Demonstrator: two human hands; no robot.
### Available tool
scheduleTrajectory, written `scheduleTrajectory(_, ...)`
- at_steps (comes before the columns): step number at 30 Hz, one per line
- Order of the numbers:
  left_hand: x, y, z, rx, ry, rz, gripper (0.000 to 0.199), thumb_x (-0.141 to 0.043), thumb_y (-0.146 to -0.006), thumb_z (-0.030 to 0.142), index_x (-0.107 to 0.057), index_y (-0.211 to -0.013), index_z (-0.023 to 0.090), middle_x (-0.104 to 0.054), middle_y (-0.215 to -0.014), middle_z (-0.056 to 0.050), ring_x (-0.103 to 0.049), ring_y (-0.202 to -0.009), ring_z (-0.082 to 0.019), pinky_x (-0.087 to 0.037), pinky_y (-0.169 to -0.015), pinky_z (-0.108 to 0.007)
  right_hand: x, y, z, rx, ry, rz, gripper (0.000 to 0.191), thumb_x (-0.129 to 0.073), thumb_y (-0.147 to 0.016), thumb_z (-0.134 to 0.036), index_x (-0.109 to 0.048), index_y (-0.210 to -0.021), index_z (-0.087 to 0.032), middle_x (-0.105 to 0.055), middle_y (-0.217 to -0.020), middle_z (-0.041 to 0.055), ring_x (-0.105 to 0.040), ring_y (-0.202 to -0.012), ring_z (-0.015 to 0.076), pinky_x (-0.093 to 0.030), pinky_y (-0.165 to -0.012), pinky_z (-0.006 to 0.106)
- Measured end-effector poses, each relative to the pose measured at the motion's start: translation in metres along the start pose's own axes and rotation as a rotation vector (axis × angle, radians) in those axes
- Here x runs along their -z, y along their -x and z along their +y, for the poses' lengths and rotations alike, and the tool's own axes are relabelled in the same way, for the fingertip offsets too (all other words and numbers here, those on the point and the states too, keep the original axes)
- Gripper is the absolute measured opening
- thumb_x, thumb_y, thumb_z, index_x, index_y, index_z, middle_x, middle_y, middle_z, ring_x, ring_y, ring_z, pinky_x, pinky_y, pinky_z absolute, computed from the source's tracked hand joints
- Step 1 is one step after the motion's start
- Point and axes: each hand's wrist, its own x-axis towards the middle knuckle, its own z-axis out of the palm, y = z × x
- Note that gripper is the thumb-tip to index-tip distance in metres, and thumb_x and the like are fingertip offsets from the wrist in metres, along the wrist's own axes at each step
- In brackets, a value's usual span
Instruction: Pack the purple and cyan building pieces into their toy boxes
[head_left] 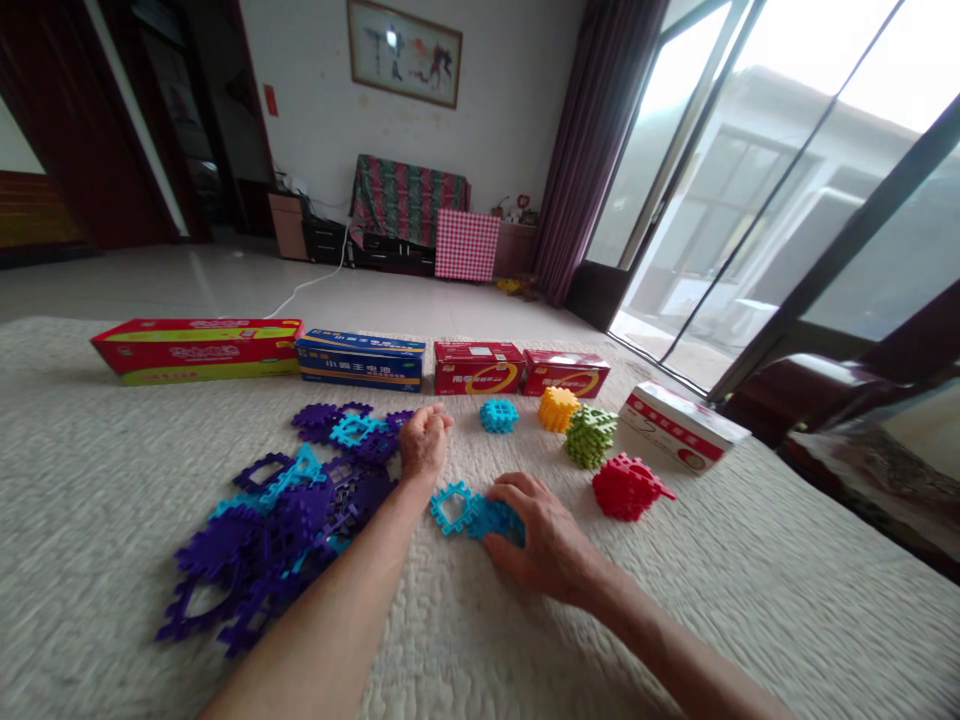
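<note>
My right hand [541, 535] curves its fingers over several light-blue interlocking plastic pieces [495, 520] on the quilted cover. A light-blue piece with a square opening [471, 503] sticks out to the left of them. My left hand [425, 443] has its fingers curled closed at the right edge of a loose pile of purple interlocking pieces [296, 515]; what it holds, if anything, is hidden. Light-blue pieces [358, 430] are mixed into that pile. Beyond my hands stand small stacks: light blue [499, 416], yellow [558, 409], green [591, 437] and red [628, 487].
A row of boxes lines the far side of the cover [765, 590]: a long red and green box [202, 350], a blue box [361, 360] and two dark red boxes [478, 368]. At right lies a white and red box [682, 427]. Glass doors [720, 200] are beyond.
</note>
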Motion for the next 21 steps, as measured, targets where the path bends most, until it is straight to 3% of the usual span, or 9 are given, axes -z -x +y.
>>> scheduleTrajectory(3, 0.0, -0.001, -0.002, -0.007, 0.003, 0.0, 0.034, -0.048, -0.068, 0.023, -0.066, -0.097, 0.016, -0.071, -0.074, -0.006, -0.066, -0.072, -0.018, -0.049, -0.063, -0.027, -0.002, -0.002, -0.003, 0.001, -0.036, -0.022, 0.034, -0.067, -0.07, -0.018, -0.063, -0.103, -0.021, -0.064, -0.104, 0.0087, -0.059, -0.099, 0.0245, -0.047, -0.089, 0.042)
scheduleTrajectory(9, -0.001, -0.002, -0.005, -0.022, -0.007, -0.003, 0.034, -0.047, -0.07, 0.024, -0.066, -0.097, 0.016, -0.071, -0.074, -0.005, -0.067, -0.072, -0.018, -0.049, -0.064, -0.027, -0.012, -0.003, -0.008, 0.016, -0.148, 0.039, 0.036, -0.068, -0.072, -0.02, -0.061, -0.108, -0.019, -0.063, -0.109, 0.0092, -0.06, -0.1, 0.0228, -0.048, -0.089, 0.038)
scheduleTrajectory(14, 0.0, -0.001, -0.005, -0.026, -0.009, 0.0, 0.034, -0.047, -0.069, 0.024, -0.066, -0.096, 0.016, -0.071, -0.074, -0.005, -0.067, -0.072, -0.019, -0.049, -0.064, -0.027, 0.001, -0.004, -0.008, 0.104, -0.181, -0.054, 0.04, -0.066, -0.074, -0.018, -0.06, -0.113, -0.02, -0.056, -0.123, 0.0117, -0.056, -0.111, 0.0232, -0.046, -0.095, 0.038)
scheduleTrajectory(21, 0.0, -0.001, -0.004, -0.017, -0.008, -0.003, 0.035, -0.047, -0.068, 0.024, -0.066, -0.096, 0.015, -0.071, -0.074, -0.005, -0.067, -0.074, -0.018, -0.049, -0.065, -0.027, 0.003, -0.006, -0.002, 0.12, -0.17, -0.094, 0.032, -0.059, -0.073, -0.008, -0.063, -0.103, -0.02, -0.064, -0.1, 0.006, -0.06, -0.094, 0.0191, -0.048, -0.086, 0.034)
